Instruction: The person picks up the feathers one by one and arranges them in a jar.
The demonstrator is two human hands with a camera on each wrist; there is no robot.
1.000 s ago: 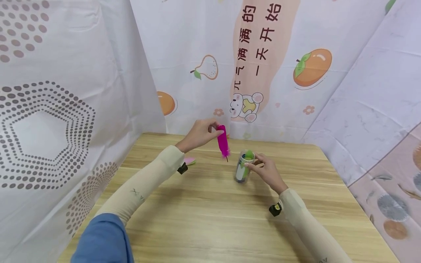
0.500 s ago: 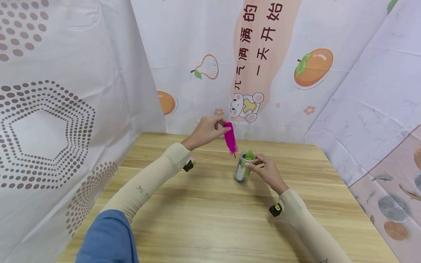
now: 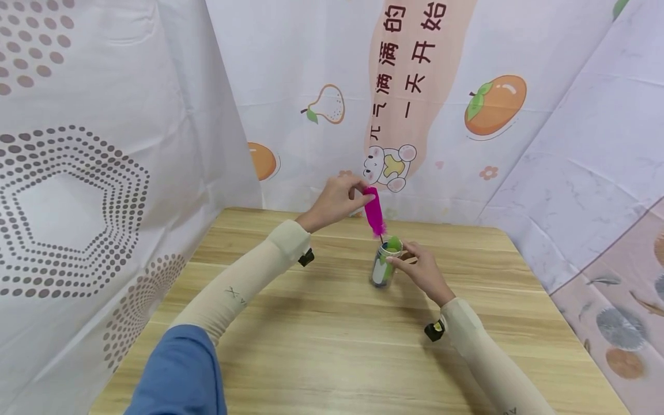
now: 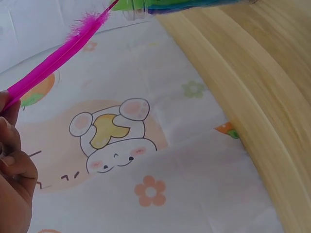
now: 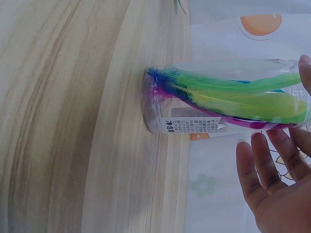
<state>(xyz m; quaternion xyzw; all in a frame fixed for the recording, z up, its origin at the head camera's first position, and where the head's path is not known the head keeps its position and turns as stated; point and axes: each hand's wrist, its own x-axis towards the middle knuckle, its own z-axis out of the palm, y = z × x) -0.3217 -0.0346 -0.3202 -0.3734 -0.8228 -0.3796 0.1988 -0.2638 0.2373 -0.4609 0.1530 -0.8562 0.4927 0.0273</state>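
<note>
A magenta feather (image 3: 374,212) hangs quill-down from my left hand (image 3: 337,202), which pinches its upper tip between thumb and fingers. Its quill end is at the mouth of a clear jar (image 3: 381,271); whether it has passed inside I cannot tell. My right hand (image 3: 422,271) grips the jar near its rim, and the jar stands upright on the table. In the right wrist view, green and yellow-green feathers (image 5: 252,104) with blue and magenta ones fill the jar, and a printed label (image 5: 194,125) shows on its side.
The wooden table (image 3: 332,346) spreads around the jar. A printed cloth (image 3: 290,69) hangs along its back edge, behind my left hand. More cloth stands at the left (image 3: 176,115) and right sides.
My left hand has moved right with the magenta feather, bringing its quill from left of the jar to the jar's mouth. The right hand and jar have stayed in place.
</note>
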